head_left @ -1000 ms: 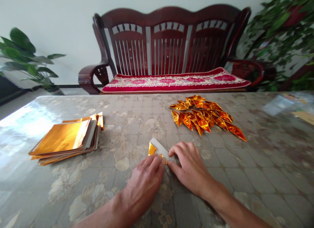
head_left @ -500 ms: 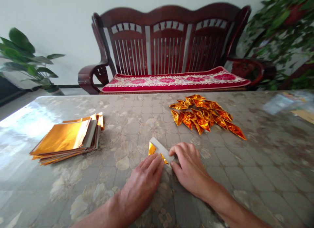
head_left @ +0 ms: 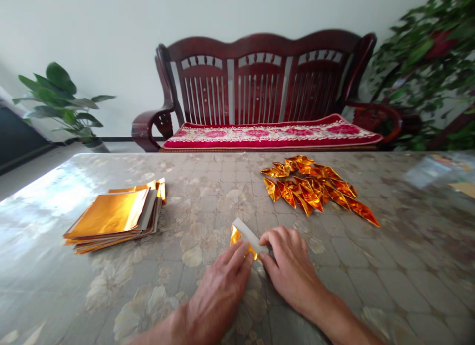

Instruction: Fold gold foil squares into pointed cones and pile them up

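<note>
One folded paper (head_left: 250, 234), gold and gray, on the table (head_left: 371, 266), just below center of the frame. Left hand (head_left: 222, 280) on its gold part, fingers close together. Right hand (head_left: 291, 260) at its lower right end, thumb and forefinger slightly apart; whether either grips, impossible to tell. Paper stack (head_left: 107, 214) at left.

No lettering, numbers or signs can be read — anywhere.
</note>
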A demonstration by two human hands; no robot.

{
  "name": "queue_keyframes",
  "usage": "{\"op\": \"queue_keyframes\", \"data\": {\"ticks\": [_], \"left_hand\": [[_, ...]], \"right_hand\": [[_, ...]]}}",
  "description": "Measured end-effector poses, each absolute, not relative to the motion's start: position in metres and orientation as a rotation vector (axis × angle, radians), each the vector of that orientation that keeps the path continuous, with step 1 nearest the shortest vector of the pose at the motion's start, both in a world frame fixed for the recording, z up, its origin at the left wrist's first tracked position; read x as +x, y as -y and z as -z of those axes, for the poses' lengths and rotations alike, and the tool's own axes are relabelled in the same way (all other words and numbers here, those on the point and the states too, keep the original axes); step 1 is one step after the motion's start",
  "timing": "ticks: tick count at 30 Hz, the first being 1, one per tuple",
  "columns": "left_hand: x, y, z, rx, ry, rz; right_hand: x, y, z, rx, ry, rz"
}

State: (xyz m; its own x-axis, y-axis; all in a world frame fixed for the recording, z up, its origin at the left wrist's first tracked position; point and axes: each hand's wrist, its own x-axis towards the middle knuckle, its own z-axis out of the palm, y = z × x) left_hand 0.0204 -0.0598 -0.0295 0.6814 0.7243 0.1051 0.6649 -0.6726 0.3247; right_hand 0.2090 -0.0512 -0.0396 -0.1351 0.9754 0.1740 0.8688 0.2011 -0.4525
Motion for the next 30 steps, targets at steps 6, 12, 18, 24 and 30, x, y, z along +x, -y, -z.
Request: {"op": "queue_keyframes", "data": {"ticks": [6,12,18,24,30], "left_hand": [[0.018,0.063,0.032,2.632,-1.24,-0.395],[0.015,0.066,0.031,2.673,-1.365,-0.345],[0.01,0.066,0.04,2.687,-1.314,-0.321],[0.008,0.065,0.043,2.709,-1.235,-0.332],[0.012,0.051,0.031,2.636,-1.049,-0.578]], "right_hand": [[0.21,0.051,0.041,-1.689,2.032,-0.347],[0.212,0.052,0.042,-1.657,2.019,-0.352],[0.214,0.052,0.045,-1.606,1.996,-0.366],[0.214,0.052,0.046,-1.588,1.979,-0.322],[0.211,0.052,0.04,-1.541,2.004,-0.391]]}}
